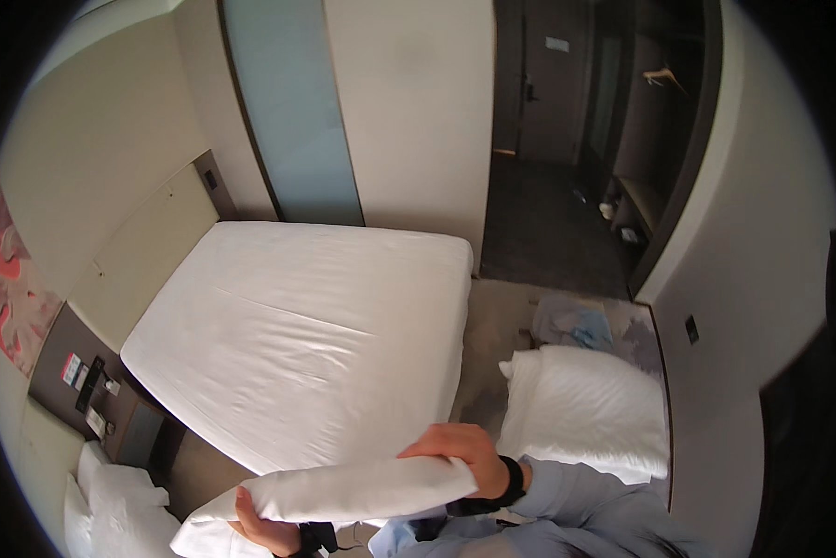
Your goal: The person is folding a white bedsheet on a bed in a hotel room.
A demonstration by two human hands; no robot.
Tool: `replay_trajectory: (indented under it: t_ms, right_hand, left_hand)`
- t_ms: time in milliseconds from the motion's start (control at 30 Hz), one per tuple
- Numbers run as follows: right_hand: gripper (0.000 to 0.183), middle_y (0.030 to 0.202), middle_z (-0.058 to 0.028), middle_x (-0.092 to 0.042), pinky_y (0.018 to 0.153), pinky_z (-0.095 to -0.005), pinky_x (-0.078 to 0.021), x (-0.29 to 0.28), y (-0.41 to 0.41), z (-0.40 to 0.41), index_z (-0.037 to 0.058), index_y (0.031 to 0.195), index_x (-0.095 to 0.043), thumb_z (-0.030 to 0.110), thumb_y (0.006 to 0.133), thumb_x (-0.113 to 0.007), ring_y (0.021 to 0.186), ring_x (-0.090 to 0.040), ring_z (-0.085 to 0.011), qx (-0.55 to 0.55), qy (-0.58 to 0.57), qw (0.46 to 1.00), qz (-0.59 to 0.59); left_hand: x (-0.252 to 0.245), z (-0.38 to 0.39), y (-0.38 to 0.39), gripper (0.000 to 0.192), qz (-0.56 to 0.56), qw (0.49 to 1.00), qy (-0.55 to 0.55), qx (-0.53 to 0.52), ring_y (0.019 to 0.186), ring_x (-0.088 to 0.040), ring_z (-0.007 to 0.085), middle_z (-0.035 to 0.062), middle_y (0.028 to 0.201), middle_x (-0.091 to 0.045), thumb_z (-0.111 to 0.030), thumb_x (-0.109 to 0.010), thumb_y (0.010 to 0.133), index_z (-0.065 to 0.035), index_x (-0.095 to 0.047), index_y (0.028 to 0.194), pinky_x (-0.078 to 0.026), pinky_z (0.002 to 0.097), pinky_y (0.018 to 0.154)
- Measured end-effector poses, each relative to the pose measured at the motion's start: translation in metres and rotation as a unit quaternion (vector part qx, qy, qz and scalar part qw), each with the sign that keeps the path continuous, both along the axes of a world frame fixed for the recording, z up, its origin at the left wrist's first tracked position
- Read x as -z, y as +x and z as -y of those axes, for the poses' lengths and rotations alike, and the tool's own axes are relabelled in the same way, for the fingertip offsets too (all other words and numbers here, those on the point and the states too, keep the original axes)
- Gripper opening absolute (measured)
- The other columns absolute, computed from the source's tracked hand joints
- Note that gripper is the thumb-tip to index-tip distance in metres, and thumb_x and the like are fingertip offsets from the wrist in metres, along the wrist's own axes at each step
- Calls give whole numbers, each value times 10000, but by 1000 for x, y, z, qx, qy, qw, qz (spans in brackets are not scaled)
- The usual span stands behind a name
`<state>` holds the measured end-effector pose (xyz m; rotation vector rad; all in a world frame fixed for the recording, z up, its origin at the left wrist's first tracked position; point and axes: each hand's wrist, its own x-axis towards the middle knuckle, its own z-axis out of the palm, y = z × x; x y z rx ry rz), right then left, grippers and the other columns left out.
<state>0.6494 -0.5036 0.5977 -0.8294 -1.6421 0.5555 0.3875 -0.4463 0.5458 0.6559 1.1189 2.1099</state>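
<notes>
Both my hands grip a bundle of folded white bed linen (348,488) held in front of my body. My left hand (268,530) clasps its left part from below, the thumb over the near side. At the right end, my right hand (463,453) lies over the top with its fingers curled behind the cloth. Beyond the bundle stands a bed (306,300) covered with a white fitted sheet, which shows creases across its middle. The ends of my left fingers are hidden by the linen.
White pillows (121,509) lie at the lower left. A bulky white duvet (589,404) sits on the right, near grey and blue cloth (575,321). A nightstand (142,432) stands beside the bed, below a padded headboard (145,244). A dark hallway leads to a door (554,91).
</notes>
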Motion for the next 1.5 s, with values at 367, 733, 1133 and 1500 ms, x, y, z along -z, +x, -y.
replay_trajectory:
  t_ms: [367,733,1133,1500]
  right_hand:
    - [113,740,-7,-599,601,-245,-436,-3,45,-225,4,829,-598,100,775,-624,666,-525,-73,16,-181,983,-34]
    - [383,1024,-169,-575,825,-351,-433,248,175,-494,-3,1041,-498,206,746,-625,980,-546,-277,243,-174,928,221]
    - [244,730,-105,-639,684,-339,-476,481,312,-362,61,813,-653,262,675,-656,725,-613,-236,1,-569,722,394]
    - [299,774,-47,-614,591,-251,-463,527,260,-459,9,953,-577,151,704,-663,678,-584,-147,-164,-656,727,115]
  left_hand:
    - [-11,-174,44,217,-73,992,-29,103,366,-471,151,38,494,-499,-168,-515,819,-17,-554,668,-348,253,334]
    - [337,-368,10,373,-516,671,-320,425,1089,-473,281,131,1161,-533,-295,-373,886,-49,-550,1103,-342,372,947]
    - [485,-77,54,210,259,737,-547,302,530,-470,154,-9,689,-486,-245,-314,893,-140,-486,830,-426,291,476]
    - [449,-167,230,237,238,688,-670,146,675,-588,191,46,837,-576,-233,-558,803,-89,-538,990,-457,326,508]
